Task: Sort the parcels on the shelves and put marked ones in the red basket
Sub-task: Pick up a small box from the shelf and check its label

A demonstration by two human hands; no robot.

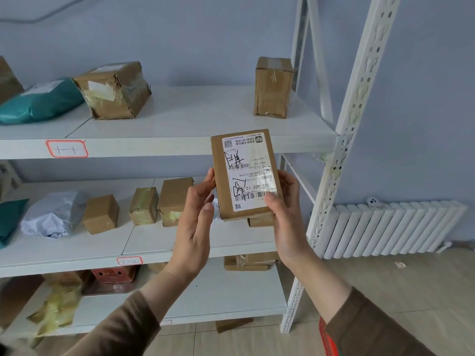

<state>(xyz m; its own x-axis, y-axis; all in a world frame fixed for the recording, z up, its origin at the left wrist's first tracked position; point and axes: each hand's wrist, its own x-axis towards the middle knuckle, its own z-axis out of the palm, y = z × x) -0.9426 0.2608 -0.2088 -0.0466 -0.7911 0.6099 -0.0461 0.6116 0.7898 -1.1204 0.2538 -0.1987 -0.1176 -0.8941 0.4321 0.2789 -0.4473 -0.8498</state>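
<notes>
A person holds a flat brown parcel (245, 176) upright in front of the white shelving, between the top shelf (180, 124) and the middle shelf (154, 240). The right hand (285, 217) grips its right edge, thumb laid across the white shipping label (250, 172), which carries barcodes and black handwritten marks. The left hand (196, 217) touches the parcel's left edge with nearly straight fingers; how much of the weight it takes is hard to tell from this angle.

On the top shelf, far right, a taped cardboard box (273, 87) stands upright. To the left lies a battered carton (113, 89), tilted, just beside a teal mailer bag (38, 101). The middle shelf carries a white plastic bag (52, 214) and three small brown boxes (144, 205) in a row. On the bottom shelf sit more cartons and what looks like a red crate (113, 274), partly hidden.

A strip of the red basket (327, 337) shows at the near right, beside the person's brown sleeve (372, 327). A white radiator (393, 229) lines the blue wall to the right of the shelving.
</notes>
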